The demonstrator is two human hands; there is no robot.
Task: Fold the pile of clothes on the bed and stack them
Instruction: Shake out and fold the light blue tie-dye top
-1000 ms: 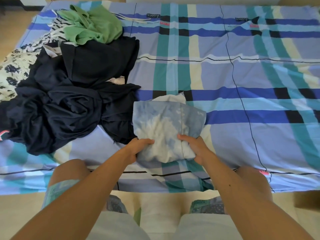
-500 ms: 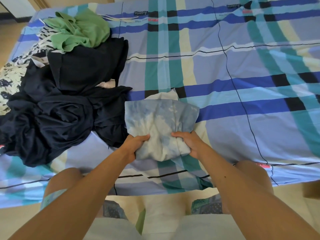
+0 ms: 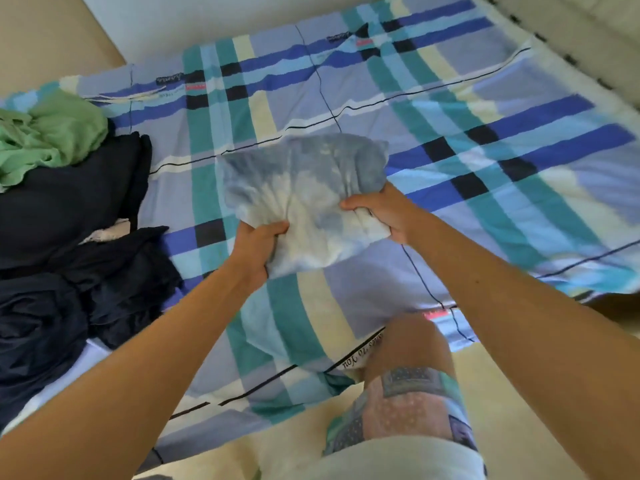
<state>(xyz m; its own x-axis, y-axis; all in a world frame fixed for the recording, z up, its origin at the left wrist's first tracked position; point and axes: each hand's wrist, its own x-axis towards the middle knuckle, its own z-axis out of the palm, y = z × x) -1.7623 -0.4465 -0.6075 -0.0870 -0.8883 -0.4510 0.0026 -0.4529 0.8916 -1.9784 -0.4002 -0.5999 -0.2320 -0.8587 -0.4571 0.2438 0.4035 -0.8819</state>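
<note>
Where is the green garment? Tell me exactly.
Head view, far left: the green garment lies crumpled at the far end of the dark clothes pile, well left of the blue-white garment.

we log cloth throughout | folded garment (image 3: 301,199) centre frame: soft matt cloth, mottled blue-white dye, creased | bed sheet (image 3: 485,109): thin matt plaid fabric, lightly wrinkled | dark pile (image 3: 69,209) left: matt navy cloth, rumpled | green garment (image 3: 59,133) upper left: soft matt, crumpled | shorts (image 3: 408,403) bottom: matt printed cloth
</note>
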